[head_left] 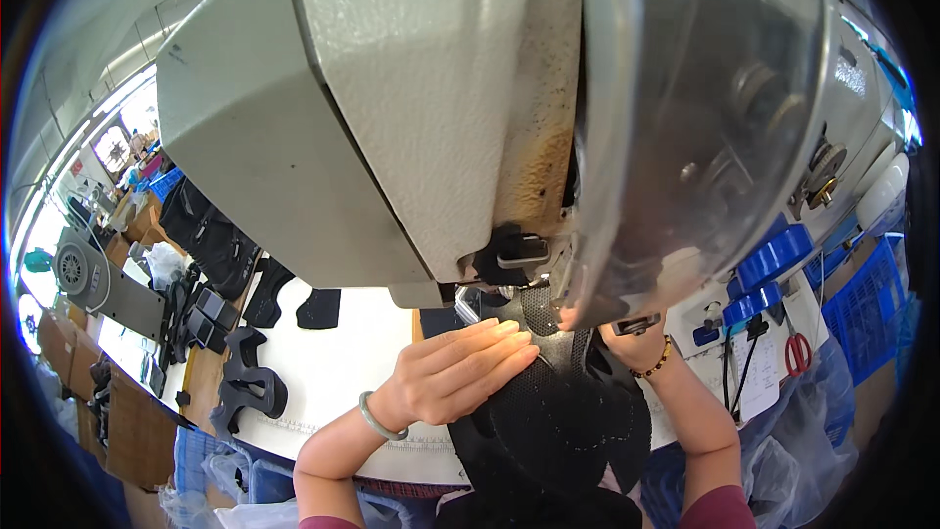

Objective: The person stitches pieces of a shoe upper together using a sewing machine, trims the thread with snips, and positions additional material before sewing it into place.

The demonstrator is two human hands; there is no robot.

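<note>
Touching fabric [548, 411], crate [190, 460] holding plastic [227, 473] nearby.

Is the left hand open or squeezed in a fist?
Open, not a fist: the left hand has its fingers stretched out side by side, resting on the black mesh piece.

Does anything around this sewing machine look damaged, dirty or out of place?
Yes: the sewing machine has a brownish, speckled patch low on its gray housing, beside the clear cover. It looks odd against the plain paint around it; I can't tell whether it's oil or rust. The black mesh workpiece shows no obvious damage.
</note>
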